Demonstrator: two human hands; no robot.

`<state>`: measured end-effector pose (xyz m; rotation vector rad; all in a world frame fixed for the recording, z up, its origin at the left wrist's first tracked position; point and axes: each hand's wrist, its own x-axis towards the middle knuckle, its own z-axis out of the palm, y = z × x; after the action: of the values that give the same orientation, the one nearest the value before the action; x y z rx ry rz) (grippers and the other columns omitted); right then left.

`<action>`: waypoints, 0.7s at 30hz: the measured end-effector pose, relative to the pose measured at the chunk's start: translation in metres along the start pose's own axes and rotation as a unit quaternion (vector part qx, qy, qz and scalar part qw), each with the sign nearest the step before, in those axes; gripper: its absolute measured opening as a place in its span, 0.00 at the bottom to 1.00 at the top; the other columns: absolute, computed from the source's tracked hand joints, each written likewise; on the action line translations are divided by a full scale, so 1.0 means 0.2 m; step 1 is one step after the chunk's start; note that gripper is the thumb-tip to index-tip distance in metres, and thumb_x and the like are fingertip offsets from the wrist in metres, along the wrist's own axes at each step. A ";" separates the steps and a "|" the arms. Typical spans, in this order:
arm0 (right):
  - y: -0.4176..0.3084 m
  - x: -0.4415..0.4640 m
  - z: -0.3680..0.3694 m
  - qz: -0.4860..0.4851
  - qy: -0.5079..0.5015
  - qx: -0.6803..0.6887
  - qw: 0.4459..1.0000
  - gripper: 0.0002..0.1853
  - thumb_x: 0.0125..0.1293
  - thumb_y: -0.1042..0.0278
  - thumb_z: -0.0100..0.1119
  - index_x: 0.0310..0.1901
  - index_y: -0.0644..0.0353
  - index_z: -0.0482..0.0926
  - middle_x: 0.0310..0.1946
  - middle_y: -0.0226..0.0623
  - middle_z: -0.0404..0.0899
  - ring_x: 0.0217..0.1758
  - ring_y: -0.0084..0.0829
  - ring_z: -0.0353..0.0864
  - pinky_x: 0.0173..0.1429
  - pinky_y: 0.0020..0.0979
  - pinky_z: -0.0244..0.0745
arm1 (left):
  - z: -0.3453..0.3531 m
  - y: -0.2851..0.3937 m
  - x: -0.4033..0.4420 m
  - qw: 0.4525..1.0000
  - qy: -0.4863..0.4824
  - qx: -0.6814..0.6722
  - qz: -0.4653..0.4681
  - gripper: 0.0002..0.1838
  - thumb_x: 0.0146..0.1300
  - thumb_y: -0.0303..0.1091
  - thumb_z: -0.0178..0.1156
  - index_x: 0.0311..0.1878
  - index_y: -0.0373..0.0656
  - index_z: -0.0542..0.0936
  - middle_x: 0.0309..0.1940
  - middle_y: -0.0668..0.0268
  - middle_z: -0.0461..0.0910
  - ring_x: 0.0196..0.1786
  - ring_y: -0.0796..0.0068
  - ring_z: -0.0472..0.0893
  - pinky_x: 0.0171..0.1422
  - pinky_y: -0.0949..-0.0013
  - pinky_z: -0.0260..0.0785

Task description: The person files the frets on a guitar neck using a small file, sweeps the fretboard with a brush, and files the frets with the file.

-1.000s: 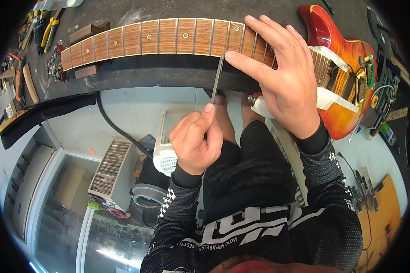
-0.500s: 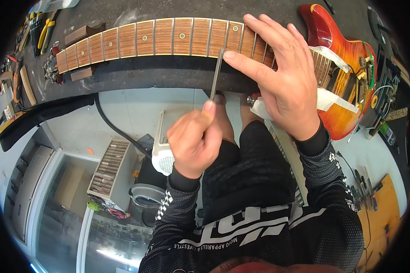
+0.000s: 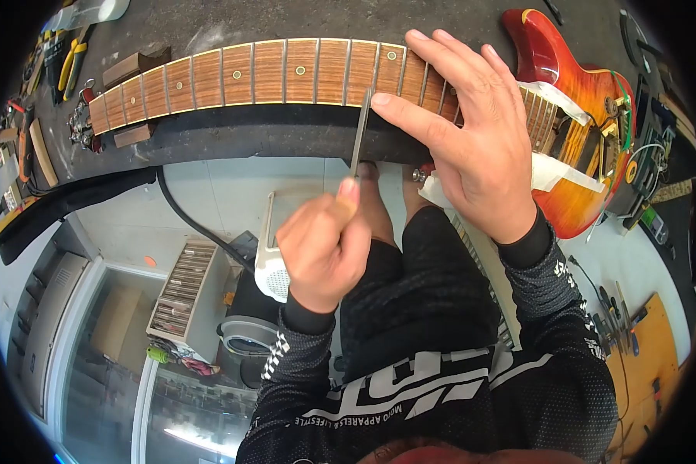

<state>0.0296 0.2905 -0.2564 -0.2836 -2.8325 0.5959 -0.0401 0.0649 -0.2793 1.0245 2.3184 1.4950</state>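
Observation:
An electric guitar lies across the bench, its rosewood fretboard (image 3: 271, 73) facing up and its sunburst body (image 3: 576, 203) at the right. My left hand (image 3: 322, 246) is closed around a slim metal file (image 3: 362, 133), whose far tip rests at the fretboard's near edge by a fret end. The file's handle end is hidden inside my fist. My right hand (image 3: 483, 147) lies spread over the upper frets, its thumb beside the file's tip. White masking tape (image 3: 568, 172) covers part of the guitar body near my right wrist.
Wooden blocks (image 3: 135, 65) sit beside the neck near the headstock. Yellow-handled pliers (image 3: 73, 66) and other tools crowd the bench's left end. Below the bench stand a white box-shaped appliance (image 3: 271, 274) and a slotted rack (image 3: 179, 290). More tools hang on a wooden board (image 3: 649, 348).
The view has shifted a little, so the guitar neck sits slightly lower and further left. Both hands keep nearly the same pose, with the file still against the fretboard edge.

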 end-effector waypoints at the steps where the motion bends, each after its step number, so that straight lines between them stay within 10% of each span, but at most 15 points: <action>1: 0.00 0.00 0.00 0.000 0.000 0.001 1.000 0.29 0.64 0.75 0.65 0.65 0.36 0.93 0.79 0.43 0.80 0.83 0.52 0.78 0.86 0.63 0.66 | 0.04 -0.01 0.07 1.000 0.008 -0.006 -0.004 0.18 0.64 0.09 0.70 0.56 0.32 0.90 0.28 0.59 0.83 0.26 0.67 0.80 0.33 0.66 0.73; 21: 0.00 0.00 0.00 0.003 -0.006 0.005 1.000 0.28 0.65 0.75 0.66 0.65 0.37 0.92 0.79 0.43 0.80 0.82 0.53 0.79 0.86 0.63 0.66 | 0.01 0.02 0.01 1.000 0.013 0.005 -0.008 0.22 0.61 0.09 0.69 0.58 0.34 0.90 0.25 0.57 0.80 0.23 0.58 0.78 0.31 0.58 0.71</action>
<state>0.0291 0.2910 -0.2561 -0.2889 -2.8400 0.6154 -0.0388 0.0674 -0.2769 0.9933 2.3485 1.4995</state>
